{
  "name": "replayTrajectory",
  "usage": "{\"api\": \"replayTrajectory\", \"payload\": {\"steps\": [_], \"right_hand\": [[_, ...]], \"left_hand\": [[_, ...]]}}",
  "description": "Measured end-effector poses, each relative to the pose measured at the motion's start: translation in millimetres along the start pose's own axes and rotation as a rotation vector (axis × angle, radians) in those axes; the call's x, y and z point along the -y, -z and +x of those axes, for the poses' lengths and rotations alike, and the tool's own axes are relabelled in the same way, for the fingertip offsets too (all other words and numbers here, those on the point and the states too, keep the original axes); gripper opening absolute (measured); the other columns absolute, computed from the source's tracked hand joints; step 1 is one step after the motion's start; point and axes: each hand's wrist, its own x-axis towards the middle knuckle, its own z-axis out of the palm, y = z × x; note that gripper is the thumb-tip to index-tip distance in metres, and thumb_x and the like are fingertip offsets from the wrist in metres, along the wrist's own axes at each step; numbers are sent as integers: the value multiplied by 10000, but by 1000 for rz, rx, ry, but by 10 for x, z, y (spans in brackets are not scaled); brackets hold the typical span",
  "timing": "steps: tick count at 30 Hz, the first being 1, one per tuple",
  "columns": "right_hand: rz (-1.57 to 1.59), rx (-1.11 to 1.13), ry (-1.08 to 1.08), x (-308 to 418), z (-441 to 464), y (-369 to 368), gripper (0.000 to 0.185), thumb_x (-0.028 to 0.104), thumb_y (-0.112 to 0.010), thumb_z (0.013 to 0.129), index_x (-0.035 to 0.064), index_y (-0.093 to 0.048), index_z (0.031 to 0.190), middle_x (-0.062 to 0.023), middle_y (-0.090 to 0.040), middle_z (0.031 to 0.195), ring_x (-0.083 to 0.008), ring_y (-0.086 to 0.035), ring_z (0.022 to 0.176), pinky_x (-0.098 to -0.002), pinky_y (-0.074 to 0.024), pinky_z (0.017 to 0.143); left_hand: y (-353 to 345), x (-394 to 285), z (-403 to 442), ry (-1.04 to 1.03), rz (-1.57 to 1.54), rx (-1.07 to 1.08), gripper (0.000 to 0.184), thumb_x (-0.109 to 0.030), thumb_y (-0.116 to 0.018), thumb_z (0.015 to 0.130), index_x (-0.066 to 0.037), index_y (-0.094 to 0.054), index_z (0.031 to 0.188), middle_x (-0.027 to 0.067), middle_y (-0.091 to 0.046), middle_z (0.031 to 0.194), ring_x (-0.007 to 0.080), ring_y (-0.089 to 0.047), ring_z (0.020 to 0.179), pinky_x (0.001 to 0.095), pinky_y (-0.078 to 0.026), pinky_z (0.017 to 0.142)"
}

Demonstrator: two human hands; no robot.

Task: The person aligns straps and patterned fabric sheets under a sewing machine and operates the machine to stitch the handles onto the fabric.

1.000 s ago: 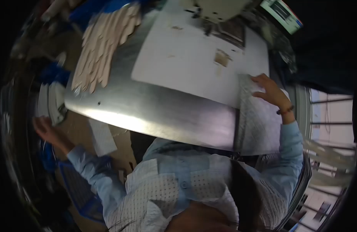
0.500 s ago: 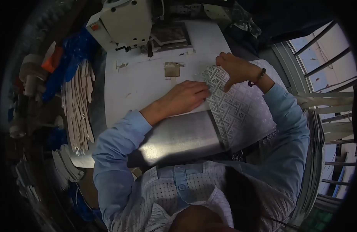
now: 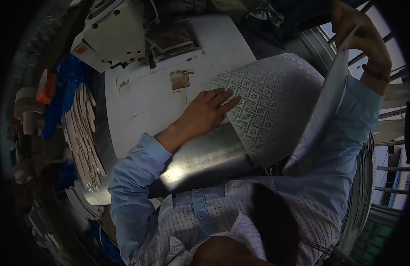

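A silvery patterned sheet point(image 3: 262, 102) lies over the right part of the white board point(image 3: 138, 102) and the metal table. My left hand point(image 3: 205, 111) rests palm down near its left edge, fingers spread, the fingertips touching the sheet. Raised at the upper right, my right hand point(image 3: 360, 37) pinches the edge of a pale sheet point(image 3: 324, 106), which stands up steeply and slopes down toward my body. Whether this lifted sheet is joined to the flat patterned one I cannot tell.
The sewing machine head point(image 3: 116, 35) is at the upper left of the board. Long pale strips point(image 3: 83, 137) lie in a bundle on the left, beside blue plastic point(image 3: 69, 84). A stack of sheets point(image 3: 362, 186) stands to the right of my body, near a barred window.
My right hand has risen up and to the right, lifting a sheet edge off the patterned surface. My left hand, which came in from the far left earlier, now lies by the sheet with fingers spread.
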Motion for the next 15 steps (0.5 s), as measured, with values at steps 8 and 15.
{"api": "replayTrajectory", "payload": {"steps": [8,15], "right_hand": [[-103,-119,-158,353,739,-160,345,276,-777,798,2,-675,981,-102,-618,863,-220,-608,788,-354,-468,685],[-139,-191,-213,306,722,-339,352,277,-778,795,1,-672,984,-107,-624,865,-225,-614,783,-355,-472,686]], "left_hand": [[-152,-382,914,-64,-107,189,505,-209,-622,912,-127,-524,1401,157,-473,1440,294,-465,1307,436,-335,1099],[-1021,-886,1269,-105,-551,41,653,-515,-583,927,-156,-453,1456,163,-396,1507,362,-367,1387,436,-350,1109]]}}
